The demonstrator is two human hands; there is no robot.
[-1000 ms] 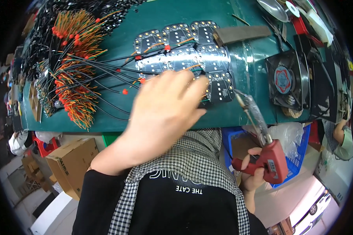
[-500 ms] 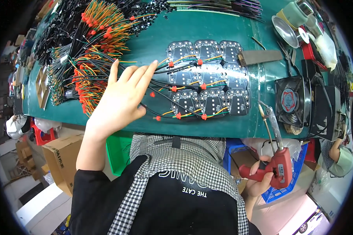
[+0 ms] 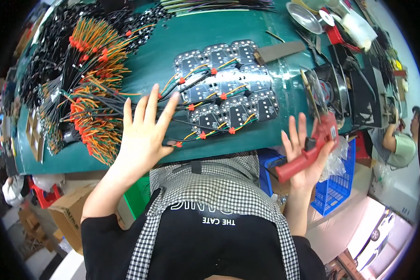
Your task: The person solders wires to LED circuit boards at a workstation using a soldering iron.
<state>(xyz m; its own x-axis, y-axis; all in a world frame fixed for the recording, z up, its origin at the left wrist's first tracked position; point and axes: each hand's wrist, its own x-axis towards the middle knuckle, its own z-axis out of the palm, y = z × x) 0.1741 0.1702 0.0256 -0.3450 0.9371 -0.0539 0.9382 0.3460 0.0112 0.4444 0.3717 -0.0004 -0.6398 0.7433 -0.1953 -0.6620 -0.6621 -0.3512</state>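
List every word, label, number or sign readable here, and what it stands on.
Shirt: white lettering, upside down in view; wording not copied here.
Box: dark print, too small and slanted to read surely.
Soldering gun: pale label, too small to read.
Fan: reddish label, partly hidden, unreadable.
Boards: tiny white markings, too small to read.

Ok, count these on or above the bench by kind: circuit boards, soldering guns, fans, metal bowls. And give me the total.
Circuit boards: 9
Soldering gun: 1
Fan: 1
Metal bowl: 1
Total: 12
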